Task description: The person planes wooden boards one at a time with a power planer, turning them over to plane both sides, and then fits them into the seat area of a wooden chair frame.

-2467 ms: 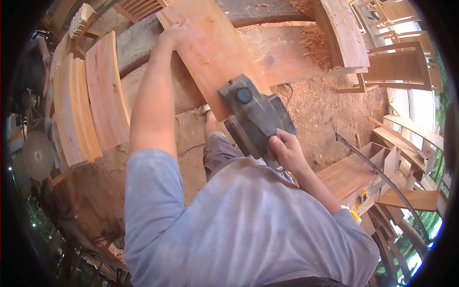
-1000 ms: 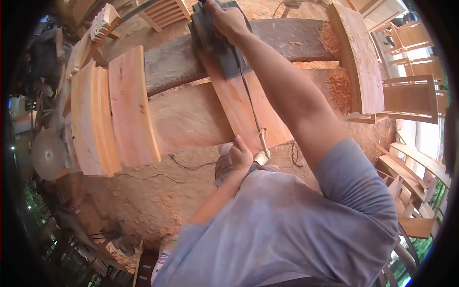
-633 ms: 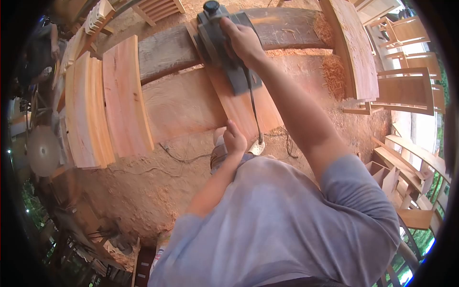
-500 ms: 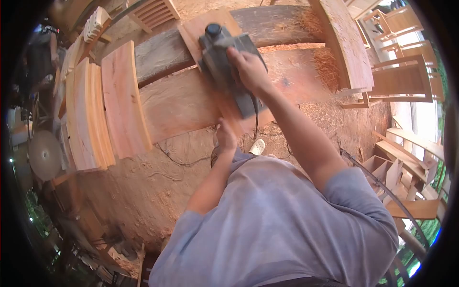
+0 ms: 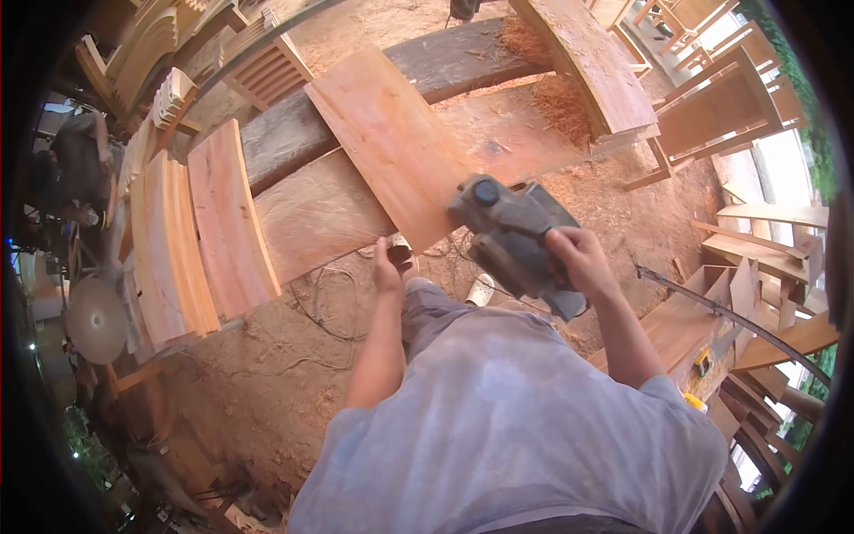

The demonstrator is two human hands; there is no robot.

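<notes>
Right hand (image 5: 583, 260), fingers wrapped on power planer (image 5: 516, 238), hangs off board's (image 5: 391, 142) near end; board runs away up-left. Left hand (image 5: 387, 267) fingers pinch near edge.

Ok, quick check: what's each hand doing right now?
Left hand: at the near end of the plank; whether it is closed on it cannot be told.
Right hand: closed on the electric planer.

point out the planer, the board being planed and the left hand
planer (image 5: 511, 236), head view, top of its grey body
board (image 5: 391, 147), head view, middle of its planed face
left hand (image 5: 387, 267), head view, back of the hand
</notes>
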